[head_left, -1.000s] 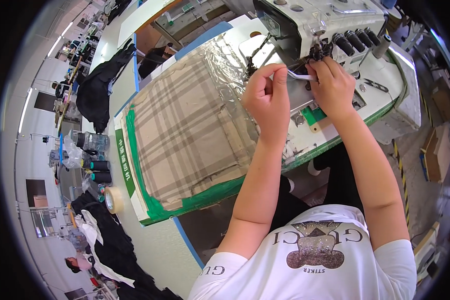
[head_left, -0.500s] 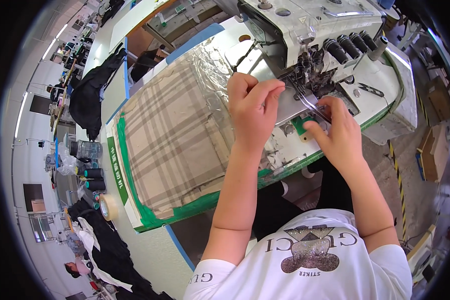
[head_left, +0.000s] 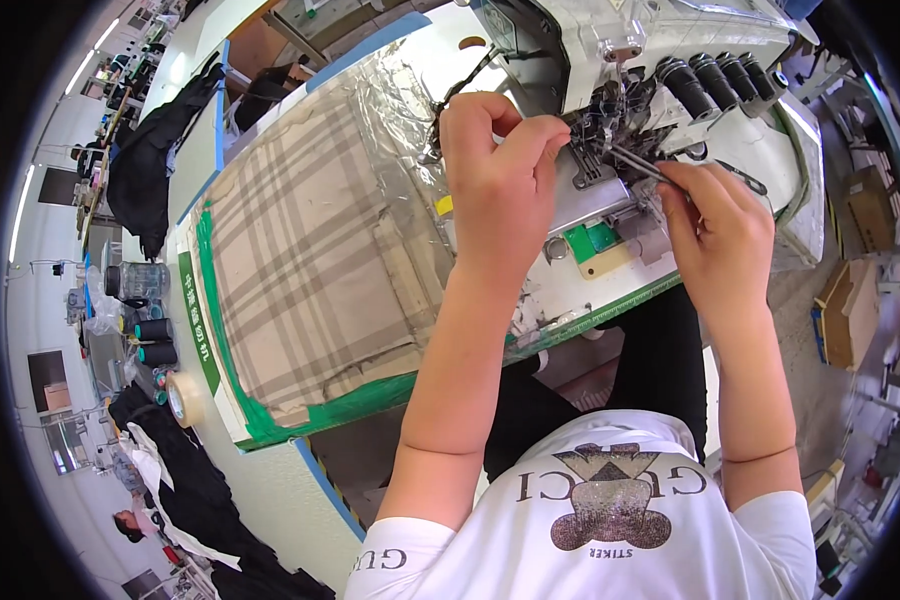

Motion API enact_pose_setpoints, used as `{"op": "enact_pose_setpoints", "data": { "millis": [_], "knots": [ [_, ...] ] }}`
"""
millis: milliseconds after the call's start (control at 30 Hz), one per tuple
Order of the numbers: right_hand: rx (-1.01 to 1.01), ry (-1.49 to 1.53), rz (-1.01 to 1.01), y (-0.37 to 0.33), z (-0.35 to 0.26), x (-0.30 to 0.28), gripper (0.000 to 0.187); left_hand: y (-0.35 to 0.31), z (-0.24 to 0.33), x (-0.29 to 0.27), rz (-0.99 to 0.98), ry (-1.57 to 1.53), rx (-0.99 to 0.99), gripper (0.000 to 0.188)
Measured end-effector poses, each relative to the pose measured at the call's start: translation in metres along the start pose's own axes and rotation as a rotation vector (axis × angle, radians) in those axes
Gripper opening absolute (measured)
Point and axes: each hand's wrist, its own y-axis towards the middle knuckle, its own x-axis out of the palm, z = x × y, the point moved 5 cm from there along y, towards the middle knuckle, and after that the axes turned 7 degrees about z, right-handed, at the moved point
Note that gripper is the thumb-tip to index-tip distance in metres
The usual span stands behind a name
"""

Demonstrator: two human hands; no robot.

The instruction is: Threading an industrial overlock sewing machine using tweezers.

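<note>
The white overlock sewing machine (head_left: 710, 28) stands at the upper right, with its needle and looper parts exposed. My right hand (head_left: 725, 225) grips a pair of metal tweezers (head_left: 637, 161) between thumb and fingers. Their tips point left into the dark metal parts near the needle area. Left of those parts, my left hand (head_left: 500, 190) is raised in a pinch, thumb and forefinger together. Whatever it may hold is too fine to make out. Below the hands lies the metal work plate (head_left: 595, 207) of the machine.
Checked cloth (head_left: 300, 260) edged with green tape covers the table on the left. Thread snips (head_left: 746, 178) lie behind my right hand. A tape roll (head_left: 184, 399), a clear jar (head_left: 140, 279) and dark thread cones (head_left: 156, 342) stand farther left. Black garments (head_left: 185, 480) are heaped beyond.
My right hand has moved right and turned, and the tweezers now reach up and left toward the needle area. My left hand keeps its pinch. The whole view has shifted slightly.
</note>
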Motion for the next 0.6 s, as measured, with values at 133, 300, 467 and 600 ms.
{"op": "enact_pose_setpoints", "data": {
  "millis": [133, 300, 467, 600],
  "knots": [
    [-0.086, -0.081, 0.012, 0.007, -0.002, 0.0, 0.011, -0.002, 0.002, 0.002, -0.002, 0.019, 0.0, 0.019],
    [-0.052, -0.072, 0.029, 0.006, 0.003, -0.001, 0.011, -0.002, 0.008, 0.003, 0.015, 0.119, 0.104, 0.019],
    [-0.002, -0.044, 0.021, -0.001, 0.008, 0.0, 0.01, -0.002, 0.009, 0.003, 0.052, 0.181, 0.142, 0.02],
    [0.01, -0.027, 0.006, -0.005, 0.011, 0.002, 0.01, -0.002, 0.01, 0.003, 0.056, 0.204, 0.161, 0.021]
  ]
}}
